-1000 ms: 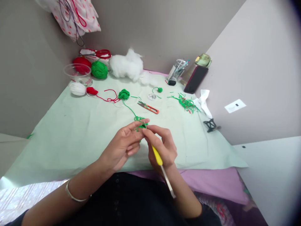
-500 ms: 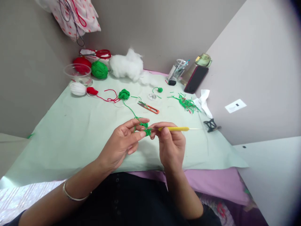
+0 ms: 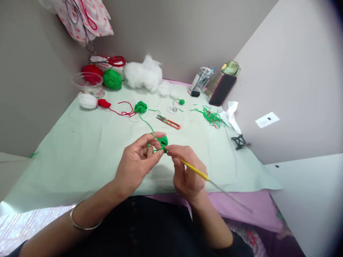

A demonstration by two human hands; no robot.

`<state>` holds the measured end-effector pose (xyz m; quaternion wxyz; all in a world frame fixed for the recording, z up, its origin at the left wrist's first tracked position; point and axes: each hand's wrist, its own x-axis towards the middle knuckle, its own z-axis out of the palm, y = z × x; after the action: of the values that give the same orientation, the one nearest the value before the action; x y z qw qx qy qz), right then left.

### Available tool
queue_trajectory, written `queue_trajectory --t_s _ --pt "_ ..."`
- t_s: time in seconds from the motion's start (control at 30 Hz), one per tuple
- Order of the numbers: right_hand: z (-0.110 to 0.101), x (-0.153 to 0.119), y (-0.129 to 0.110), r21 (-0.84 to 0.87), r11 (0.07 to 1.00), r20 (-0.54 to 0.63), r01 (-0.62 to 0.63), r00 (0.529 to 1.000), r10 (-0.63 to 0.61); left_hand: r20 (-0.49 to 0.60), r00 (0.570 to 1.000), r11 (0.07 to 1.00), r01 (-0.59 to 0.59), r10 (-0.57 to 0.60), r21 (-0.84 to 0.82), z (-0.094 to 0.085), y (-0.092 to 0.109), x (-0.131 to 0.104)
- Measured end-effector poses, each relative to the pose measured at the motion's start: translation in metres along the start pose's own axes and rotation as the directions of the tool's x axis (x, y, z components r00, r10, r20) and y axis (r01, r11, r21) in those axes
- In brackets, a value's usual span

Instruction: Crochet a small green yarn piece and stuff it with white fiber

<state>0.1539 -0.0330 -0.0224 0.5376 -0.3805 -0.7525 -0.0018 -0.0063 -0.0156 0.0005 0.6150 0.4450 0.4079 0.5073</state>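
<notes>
My left hand (image 3: 139,157) pinches a small green crocheted piece (image 3: 163,141) between thumb and fingers, and a strand of green yarn runs over its raised index finger. That strand leads back to a loose green yarn bundle (image 3: 140,107) on the table. In my right hand (image 3: 189,171) is a crochet hook with a yellow handle (image 3: 194,169), its long metal end slanting down to the right. The hook's tip meets the green piece, where my fingers partly hide it. Behind the hands lie orange-handled thread snips (image 3: 168,122).
Yarn balls, a clear tub (image 3: 88,85) and red scissors (image 3: 116,61) stand at the back left beside white stuffing (image 3: 143,74). Green yarn scraps (image 3: 213,117), a phone (image 3: 223,90), a bottle (image 3: 230,67) and a black clip (image 3: 240,142) lie or stand at the right.
My right hand has tilted the hook from nearly level to slanting, its rear end swinging down toward me. The green piece has turned and shifted slightly left between my fingers.
</notes>
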Motion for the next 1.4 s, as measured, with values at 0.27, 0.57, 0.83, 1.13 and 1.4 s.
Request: queue_trajectory --t_s 0.27,0.57,0.83,1.13,1.4 --pt "0.004 0.0 0.001 0.271 0.942 -0.148 -0.198 0.958 0.244 0.208 0.933 0.85 0.355 -0.294 -0.39 -0.001 0.004 0.008" --pt "0.009 0.004 -0.002 0.313 0.898 -0.064 -0.31 0.936 0.345 0.109 0.979 0.941 0.195 -0.171 -0.275 0.006 0.001 0.005" --pt "0.003 -0.001 0.004 0.371 0.869 -0.122 -0.326 0.911 0.394 0.219 0.929 0.823 0.368 -0.3 -0.434 -0.003 0.0 0.011" --pt "0.004 0.005 0.002 0.575 0.679 0.031 -0.457 0.841 0.54 0.146 0.979 0.957 0.176 -0.145 -0.229 0.001 -0.001 0.005" --pt "-0.003 0.003 0.003 0.67 0.574 0.086 -0.47 0.818 0.569 0.135 0.984 0.983 0.132 -0.115 -0.125 -0.005 -0.001 0.005"
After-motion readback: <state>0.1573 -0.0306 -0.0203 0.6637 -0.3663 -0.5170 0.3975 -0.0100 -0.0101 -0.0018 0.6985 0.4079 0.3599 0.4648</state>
